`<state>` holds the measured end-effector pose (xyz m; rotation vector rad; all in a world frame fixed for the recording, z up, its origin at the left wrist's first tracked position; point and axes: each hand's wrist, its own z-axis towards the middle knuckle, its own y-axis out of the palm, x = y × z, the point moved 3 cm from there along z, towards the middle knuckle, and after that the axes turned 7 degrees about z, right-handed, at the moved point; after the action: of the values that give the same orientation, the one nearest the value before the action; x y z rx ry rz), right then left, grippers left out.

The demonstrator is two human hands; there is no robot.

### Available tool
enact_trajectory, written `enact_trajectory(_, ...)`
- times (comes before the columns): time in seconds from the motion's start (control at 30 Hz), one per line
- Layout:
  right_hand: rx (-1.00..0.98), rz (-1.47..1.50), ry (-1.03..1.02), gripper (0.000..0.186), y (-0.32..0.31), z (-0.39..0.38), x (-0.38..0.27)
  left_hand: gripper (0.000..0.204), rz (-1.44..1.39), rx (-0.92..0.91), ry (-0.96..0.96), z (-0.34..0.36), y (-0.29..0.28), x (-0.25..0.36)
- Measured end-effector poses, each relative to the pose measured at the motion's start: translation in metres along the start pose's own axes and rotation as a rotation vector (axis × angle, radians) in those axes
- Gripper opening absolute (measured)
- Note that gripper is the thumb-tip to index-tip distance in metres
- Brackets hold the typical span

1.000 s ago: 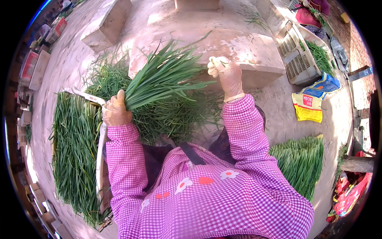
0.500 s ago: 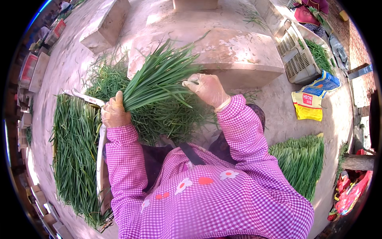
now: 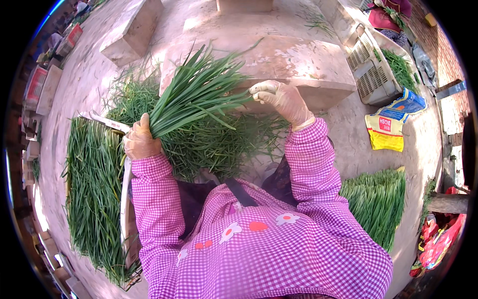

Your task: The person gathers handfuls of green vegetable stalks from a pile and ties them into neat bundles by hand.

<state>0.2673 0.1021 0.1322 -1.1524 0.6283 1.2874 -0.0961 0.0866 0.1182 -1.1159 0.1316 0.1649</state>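
My left hand (image 3: 141,140), in a pale thin glove, is closed around the base of a bunch of garlic chives (image 3: 194,94). The long green leaves fan out up and to the right. My right hand (image 3: 285,101), gloved too, is closed in a pinch at the leaf tips on the bunch's right side; its fingertips seem to hold a thin leaf. Beneath the bunch lies a tangled heap of loose green leaves (image 3: 204,157), spread on the ground before my knees.
At my left stands a pale crate (image 3: 126,199) packed with chives (image 3: 94,184). A concrete block (image 3: 303,62) lies ahead. On the right are aligned chives (image 3: 376,204), a yellow-and-blue bag (image 3: 386,130) and a slotted basket (image 3: 366,70). Another person (image 3: 388,17) is at the far right.
My right hand has moved right and slightly up, away from the middle of the leaves. My left hand and the bunch have shifted slightly left.
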Motion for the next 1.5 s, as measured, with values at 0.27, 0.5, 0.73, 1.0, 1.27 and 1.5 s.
enact_trajectory(0.27,0.318,0.259,0.240,0.019,0.000,0.001,0.005,0.060,0.022,0.012,0.038,-0.002,0.000,-0.003)
enact_trajectory(0.5,0.253,-0.131,0.159,0.028,-0.002,0.005,0.006,0.058,-0.014,0.055,0.048,-0.003,0.000,0.002)
enact_trajectory(0.73,0.137,-0.153,0.300,0.018,0.011,0.005,0.005,0.059,-0.079,0.070,0.057,-0.003,-0.001,0.002)
enact_trajectory(1.0,0.573,0.569,0.167,0.020,-0.026,0.003,0.016,0.060,-0.031,-0.006,0.048,-0.002,-0.003,0.002)
enact_trajectory(1.27,0.099,-0.172,0.099,0.022,0.003,0.006,0.015,0.063,-0.040,-0.021,0.067,-0.002,-0.003,0.005)
enact_trajectory(1.5,0.207,0.081,0.334,0.019,0.014,0.004,0.009,0.059,-0.019,0.003,0.120,-0.002,-0.004,0.007)
